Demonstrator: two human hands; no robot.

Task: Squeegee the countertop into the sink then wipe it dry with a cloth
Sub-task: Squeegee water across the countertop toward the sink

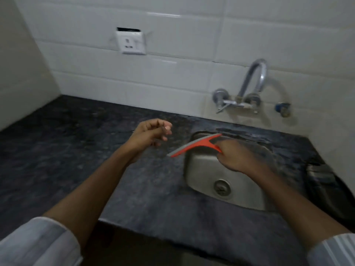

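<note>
Hands: right hand (238,156) clenched on the handle of an orange squeegee (196,145); left hand (151,134) held above the desk (76,143), fingers loosely curled, nothing grasped. Squeegee: grey blade edge turned away from the person, held over the left rim of the steel sink (203,169), tilted up to the right; contact with the rim cannot be told. Dark cloth (320,173): laid on the desk at the far right, beside the sink. Tap (253,79): mounted on the tiled wall behind the sink.
</note>
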